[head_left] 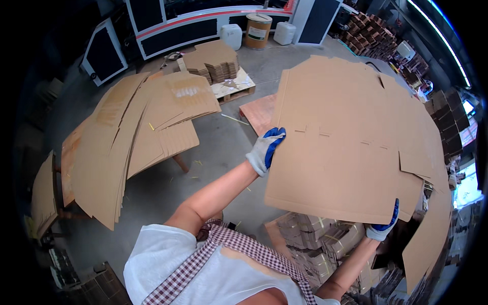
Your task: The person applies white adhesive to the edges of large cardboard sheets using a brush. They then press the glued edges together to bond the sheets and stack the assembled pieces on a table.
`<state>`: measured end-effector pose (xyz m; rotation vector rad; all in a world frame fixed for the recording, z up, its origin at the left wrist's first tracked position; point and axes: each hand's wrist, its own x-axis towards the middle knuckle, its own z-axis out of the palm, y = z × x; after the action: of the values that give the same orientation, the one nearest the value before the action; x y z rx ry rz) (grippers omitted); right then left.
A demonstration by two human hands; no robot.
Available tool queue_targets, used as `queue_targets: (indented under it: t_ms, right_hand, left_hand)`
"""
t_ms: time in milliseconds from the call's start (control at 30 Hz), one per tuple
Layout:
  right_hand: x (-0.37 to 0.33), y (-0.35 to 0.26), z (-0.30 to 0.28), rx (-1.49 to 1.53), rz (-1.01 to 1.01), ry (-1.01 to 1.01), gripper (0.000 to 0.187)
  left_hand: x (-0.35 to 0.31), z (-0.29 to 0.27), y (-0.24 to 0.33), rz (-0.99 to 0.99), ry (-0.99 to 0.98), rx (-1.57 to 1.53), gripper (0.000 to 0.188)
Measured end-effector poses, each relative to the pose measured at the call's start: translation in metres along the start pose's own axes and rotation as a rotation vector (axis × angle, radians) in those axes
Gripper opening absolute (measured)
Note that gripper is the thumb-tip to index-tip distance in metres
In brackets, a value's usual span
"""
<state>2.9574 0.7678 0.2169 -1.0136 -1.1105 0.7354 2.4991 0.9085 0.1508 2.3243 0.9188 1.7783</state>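
My L hand [267,150], in a grey glove w/ blue palm, is clamped on the L edge of this big cardboard sheet [330,162]! R hand [384,226], gloved to match, grips the near edge, toward the R end. Sheet's out front, to my R, its near edge over strapped bundles [328,236]; can't tell if they touch. Over L, loose sheets [168,99] fan across a wooden table [67,147]; beyond, a cardboard stack [216,58] sits on a pallet [239,86], nr a brown drum [258,33].
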Motion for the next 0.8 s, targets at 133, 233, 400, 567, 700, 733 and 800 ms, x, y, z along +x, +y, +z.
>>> queue_targets:
  t_ms: [133, 233, 400, 567, 700, 733, 800]
  right_hand:
    - [0.008, 0.103, 0.074, 0.378, 0.280, 0.153, 0.035]
    - [0.021, 0.214, 0.078, 0.486, 0.401, 0.131, 0.035]
    - [0.021, 0.423, 0.093, 0.671, 0.616, 0.263, 0.025]
    - [-0.007, 0.667, 0.038, 0.762, 0.666, 0.184, 0.035]
    - [-0.034, 0.833, 0.034, 0.727, 0.831, 0.331, 0.031]
    - [-0.044, 0.865, 0.041, 0.709, 0.897, 0.375, 0.025]
    - [-0.061, 0.923, 0.041, 0.646, 1.095, 0.497, 0.027]
  left_hand:
    - [-0.052, -0.018, -0.073, -0.225, -0.141, 0.030, 0.030]
    - [-0.086, -0.009, -0.126, -0.354, -0.281, 0.144, 0.024]
    - [-0.191, 0.056, -0.245, -1.428, 0.379, -1.061, 0.017]
    - [-0.342, 0.174, -0.373, -1.519, 0.352, -1.051, 0.016]
    - [-0.481, 0.252, -0.467, -1.649, 0.370, -1.052, 0.019]
    - [-0.523, 0.265, -0.488, -1.700, 0.350, -0.975, 0.020]
    - [-0.581, 0.295, -0.520, -1.767, 0.304, -0.863, 0.021]
